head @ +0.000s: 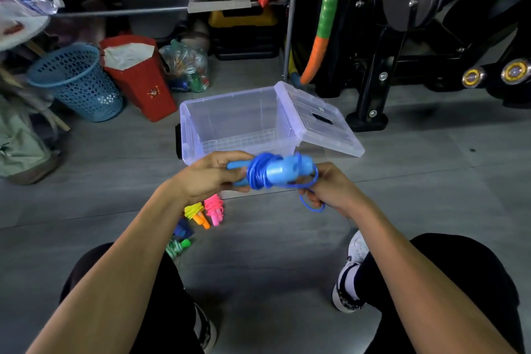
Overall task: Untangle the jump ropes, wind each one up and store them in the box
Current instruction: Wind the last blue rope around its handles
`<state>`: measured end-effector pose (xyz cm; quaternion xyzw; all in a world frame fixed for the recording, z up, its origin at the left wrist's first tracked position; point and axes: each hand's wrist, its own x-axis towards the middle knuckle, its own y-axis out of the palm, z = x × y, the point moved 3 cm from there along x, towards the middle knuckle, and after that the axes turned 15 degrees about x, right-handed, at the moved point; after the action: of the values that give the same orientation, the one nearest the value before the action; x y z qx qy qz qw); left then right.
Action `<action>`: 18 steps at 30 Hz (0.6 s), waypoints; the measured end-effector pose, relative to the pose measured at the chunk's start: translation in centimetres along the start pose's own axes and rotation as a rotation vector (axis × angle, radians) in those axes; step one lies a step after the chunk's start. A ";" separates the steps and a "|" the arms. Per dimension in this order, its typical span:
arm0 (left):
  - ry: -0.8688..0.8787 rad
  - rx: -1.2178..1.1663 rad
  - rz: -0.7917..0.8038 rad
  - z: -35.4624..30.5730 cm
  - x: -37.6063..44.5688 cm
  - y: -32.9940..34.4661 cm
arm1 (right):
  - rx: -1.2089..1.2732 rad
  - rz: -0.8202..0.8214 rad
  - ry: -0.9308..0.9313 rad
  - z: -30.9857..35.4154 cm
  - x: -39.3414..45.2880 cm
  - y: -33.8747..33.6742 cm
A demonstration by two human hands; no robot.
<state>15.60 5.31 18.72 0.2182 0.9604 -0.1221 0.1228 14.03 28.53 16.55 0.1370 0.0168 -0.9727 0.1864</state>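
- left hand (214, 174) is clenching the handles of the blue jump rope (268, 171), at 6 o'clock of the open box (230, 123).
- right hand (327, 185) is pinching the loose tail loop; advise keeping it taut, tucking it under the coils.

blue rope (268, 171) half-wound before open clear box (230, 123).

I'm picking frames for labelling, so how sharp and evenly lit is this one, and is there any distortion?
Head view: the hands, left and right, and the blue rope are slightly motion-blurred; the box is fairly sharp; the shelf clutter at top left is dim and soft; wide-angle bending curves the floor lines and stretches the forearms toward the corners; no strong glare.
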 end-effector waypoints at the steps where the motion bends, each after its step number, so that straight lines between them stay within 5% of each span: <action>1: -0.021 -0.126 -0.056 -0.2 0.0 0.0 | 0.030 -0.005 0.023 0.0 0.0 0.2; 4: -0.092 -0.321 -0.249 -0.2 0.1 -0.1 | 0.017 0.037 0.047 0.0 -0.2 1.6; 6: -0.158 -0.251 -0.352 0.3 0.5 0.0 | -0.086 0.080 0.071 -0.1 -0.5 2.7; 11: -0.088 0.698 -0.652 2.1 0.8 -0.8 | -0.631 0.109 -0.055 0.7 -1.2 2.9; 18: 0.147 0.951 -0.323 2.0 0.4 0.6 | -0.494 0.040 -0.210 3.8 -1.9 0.3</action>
<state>15.87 5.47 16.60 0.1066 0.8261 -0.5478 -0.0785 14.84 28.58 20.74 -0.0138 0.2314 -0.9442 0.2342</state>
